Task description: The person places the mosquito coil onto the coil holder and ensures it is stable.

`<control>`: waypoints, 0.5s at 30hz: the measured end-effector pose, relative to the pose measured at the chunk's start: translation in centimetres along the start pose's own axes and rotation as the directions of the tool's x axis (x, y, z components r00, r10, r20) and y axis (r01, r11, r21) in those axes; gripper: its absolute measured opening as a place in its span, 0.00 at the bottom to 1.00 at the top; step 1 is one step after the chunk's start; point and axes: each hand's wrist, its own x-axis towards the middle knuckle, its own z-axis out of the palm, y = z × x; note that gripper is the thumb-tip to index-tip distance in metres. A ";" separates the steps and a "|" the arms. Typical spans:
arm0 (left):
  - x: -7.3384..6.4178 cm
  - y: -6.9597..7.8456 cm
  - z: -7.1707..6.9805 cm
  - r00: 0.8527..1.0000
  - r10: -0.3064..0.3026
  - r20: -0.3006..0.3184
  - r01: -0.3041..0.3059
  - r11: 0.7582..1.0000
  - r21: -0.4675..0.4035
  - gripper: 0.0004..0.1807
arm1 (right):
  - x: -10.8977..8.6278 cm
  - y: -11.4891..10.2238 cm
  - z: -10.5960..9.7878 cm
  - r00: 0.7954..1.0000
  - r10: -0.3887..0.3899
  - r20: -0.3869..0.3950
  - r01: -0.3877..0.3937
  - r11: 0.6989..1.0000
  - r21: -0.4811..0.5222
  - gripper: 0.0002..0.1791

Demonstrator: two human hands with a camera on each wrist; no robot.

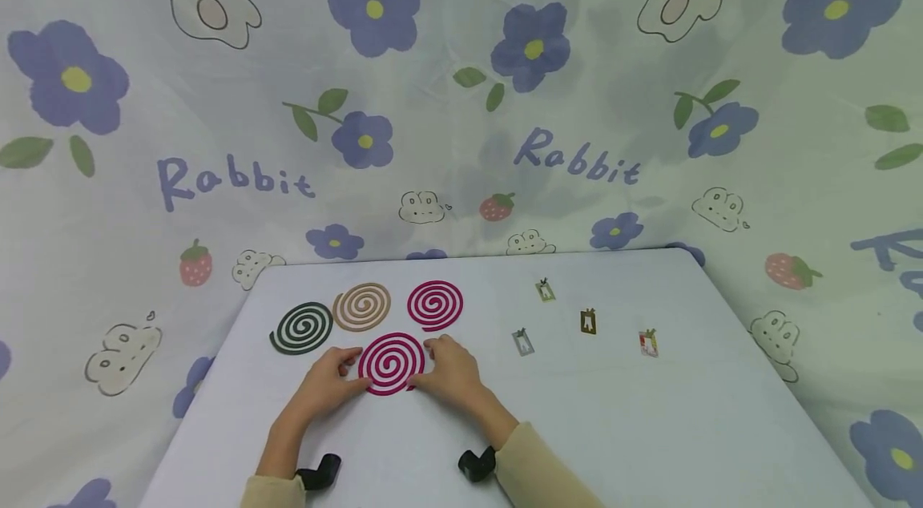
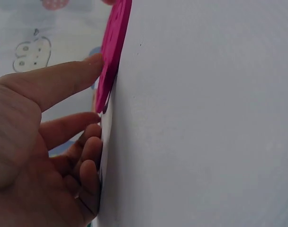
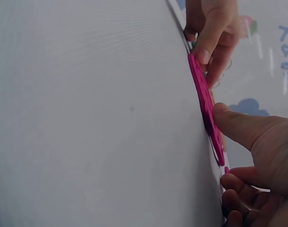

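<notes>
A bright pink mosquito coil (image 1: pixel 390 364) lies flat between my two hands near the middle of the table. My left hand (image 1: pixel 329 381) holds its left rim, with the thumb on the near side and the forefinger further back. On the opposite rim, my right hand (image 1: pixel 452 372) grips it in the same way. Seen edge-on in the right wrist view, the pink coil (image 3: pixel 204 101) is a thin disc close to the tabletop, with both thumbs touching it. Behind it lie a second pink coil (image 1: pixel 435 305), a tan coil (image 1: pixel 362 307) and a dark green coil (image 1: pixel 301 328).
On the right half of the white table (image 1: pixel 649 428) lie small metal coil stands: a silver one (image 1: pixel 522 342), a pale gold one (image 1: pixel 545 290), a bronze one (image 1: pixel 588 321) and a red-patterned one (image 1: pixel 648 343). A rabbit-and-flower curtain (image 1: pixel 447 123) hangs behind the table.
</notes>
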 end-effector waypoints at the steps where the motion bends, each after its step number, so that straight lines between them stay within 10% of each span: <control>1: 0.0 0.0 0.0 1.000 0.001 0.002 -0.001 1.000 0.001 0.34 | 0.0 -0.1 0.0 1.000 -0.003 0.000 0.003 1.000 -0.003 0.39; 15: 0.3 -0.3 -0.3 0.997 -0.027 0.070 0.033 0.996 -0.086 0.33 | 0.3 -0.1 1.1 1.000 -0.003 -0.029 0.001 0.998 -0.055 0.37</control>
